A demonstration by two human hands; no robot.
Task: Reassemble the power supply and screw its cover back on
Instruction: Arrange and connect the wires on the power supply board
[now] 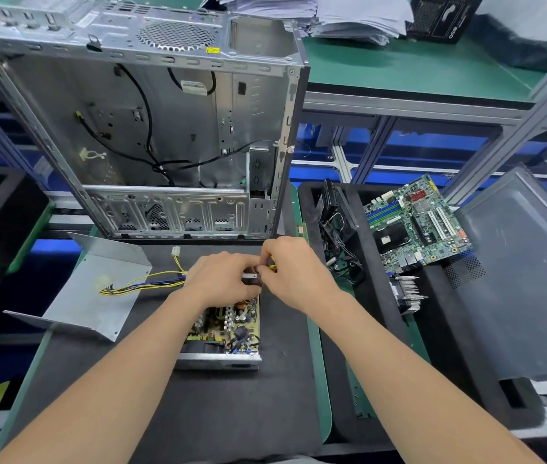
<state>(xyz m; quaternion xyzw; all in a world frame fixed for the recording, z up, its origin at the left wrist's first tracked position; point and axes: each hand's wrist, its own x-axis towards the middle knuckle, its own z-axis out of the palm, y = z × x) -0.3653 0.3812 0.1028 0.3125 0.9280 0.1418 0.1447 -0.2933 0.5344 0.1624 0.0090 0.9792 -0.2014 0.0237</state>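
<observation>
Left hand point(221, 279) fingers curled round a small grey metal piece point(249, 274), right hand point(293, 272) pinching a yellow-handled tool point(272, 265), both at far end of open power supply point(228, 329) on counter point(318, 380); cover point(98, 289) lies detached just left.

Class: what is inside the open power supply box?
A circuit board with a copper coil and small parts lies inside the power supply box. The left hand and right hand cover its far end, so what lies there is hidden.
</observation>
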